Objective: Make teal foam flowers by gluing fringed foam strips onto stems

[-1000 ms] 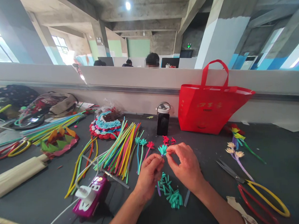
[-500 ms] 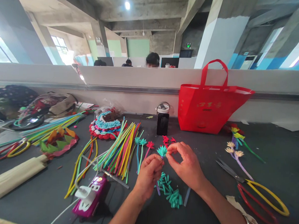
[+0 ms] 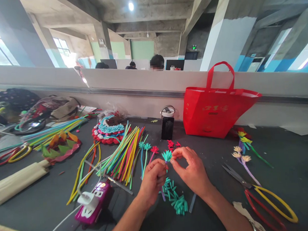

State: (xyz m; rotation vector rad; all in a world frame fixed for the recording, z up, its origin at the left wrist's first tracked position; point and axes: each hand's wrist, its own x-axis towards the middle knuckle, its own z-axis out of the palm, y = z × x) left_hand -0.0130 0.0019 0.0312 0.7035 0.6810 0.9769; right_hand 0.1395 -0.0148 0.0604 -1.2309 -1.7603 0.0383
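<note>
My left hand (image 3: 153,179) is closed around the stem of a small teal pipe-cleaner flower (image 3: 166,156), holding it upright above the dark table (image 3: 288,177). My right hand (image 3: 191,170) pinches the flower's petals with thumb and forefinger. Below my hands lies a heap of short teal pipe-cleaner pieces (image 3: 175,197). Just behind the hands lie finished teal and red flowers (image 3: 149,148) on stems.
A bundle of coloured pipe cleaners (image 3: 125,151) lies left of my hands, a purple glue gun (image 3: 93,201) in front of it. Scissors with red and yellow handles (image 3: 261,192) lie at the right. A red tote bag (image 3: 215,105) and a black bottle (image 3: 168,123) stand behind.
Both hands have sunk slightly with the teal flower. The right fingers have shifted a little on the petals. Nothing else on the table has moved.
</note>
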